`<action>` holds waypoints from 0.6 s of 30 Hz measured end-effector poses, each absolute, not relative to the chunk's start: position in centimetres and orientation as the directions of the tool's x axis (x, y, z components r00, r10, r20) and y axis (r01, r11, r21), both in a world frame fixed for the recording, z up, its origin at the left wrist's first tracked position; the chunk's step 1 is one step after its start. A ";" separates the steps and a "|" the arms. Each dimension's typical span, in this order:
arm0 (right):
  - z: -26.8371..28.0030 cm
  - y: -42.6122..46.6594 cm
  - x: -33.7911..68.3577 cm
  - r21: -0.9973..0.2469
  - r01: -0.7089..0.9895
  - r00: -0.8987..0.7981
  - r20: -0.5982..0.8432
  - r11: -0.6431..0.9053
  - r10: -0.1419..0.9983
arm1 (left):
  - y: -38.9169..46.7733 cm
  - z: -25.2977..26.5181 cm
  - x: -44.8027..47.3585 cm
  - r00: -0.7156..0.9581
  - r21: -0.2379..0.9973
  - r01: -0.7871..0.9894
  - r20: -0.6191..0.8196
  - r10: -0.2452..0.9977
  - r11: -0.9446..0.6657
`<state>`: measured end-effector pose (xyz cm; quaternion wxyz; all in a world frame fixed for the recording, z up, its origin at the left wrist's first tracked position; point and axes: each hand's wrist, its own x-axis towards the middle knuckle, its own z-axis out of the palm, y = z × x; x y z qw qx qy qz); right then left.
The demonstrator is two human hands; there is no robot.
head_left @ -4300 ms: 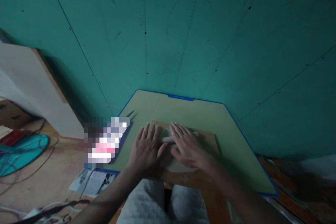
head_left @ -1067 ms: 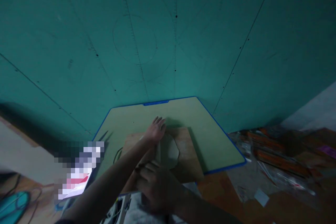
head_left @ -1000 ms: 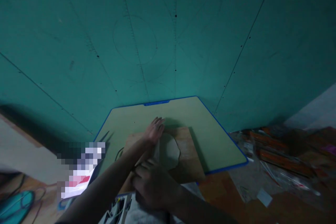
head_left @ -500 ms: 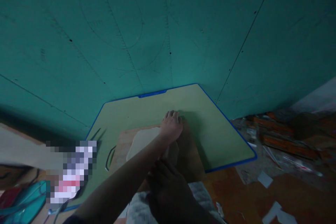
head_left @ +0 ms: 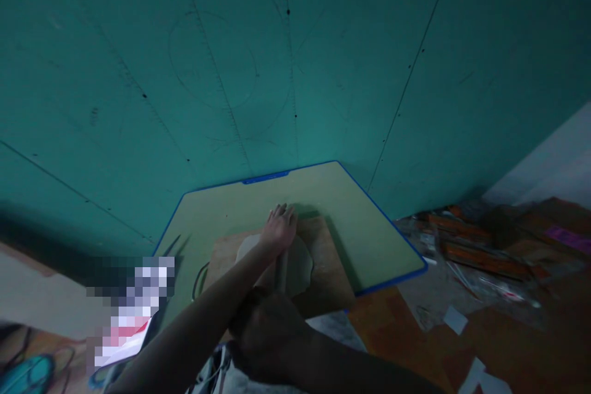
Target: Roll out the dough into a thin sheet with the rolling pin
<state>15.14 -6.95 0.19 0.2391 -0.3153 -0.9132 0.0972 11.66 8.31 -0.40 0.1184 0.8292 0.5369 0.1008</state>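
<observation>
A thin, pale sheet of dough (head_left: 299, 266) lies on a wooden cutting board (head_left: 330, 258). Across it, pointing away from me, runs a rolling pin (head_left: 281, 272), partly covered by my hands and forearm. My left hand (head_left: 281, 225) is closed over the pin's far end, past the dough's far edge. At the near end, by the board's front edge, my right hand (head_left: 265, 323) is closed round the pin, its fingers dark and partly hidden. My left forearm covers the left part of the dough.
Under the board is a pale folding table (head_left: 360, 215) with a blue rim, against a green wall (head_left: 258, 74). A metal handle (head_left: 199, 282) sits at the board's left. A blurred-out printed item (head_left: 133, 314) lies on the left. Wooden pieces (head_left: 475, 258) and papers (head_left: 456, 320) lie on the floor at right.
Both hands have moved left across the dough with the rolling pin, so more of the dough's right side shows. The camera view has tilted and shifted slightly.
</observation>
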 end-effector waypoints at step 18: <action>-3.8 -11.8 22.9 -0.397 0.653 -0.404 0.539 0.645 0.739 | 4.9 0.9 20.7 0.423 0.226 0.875 0.072 0.903 -0.428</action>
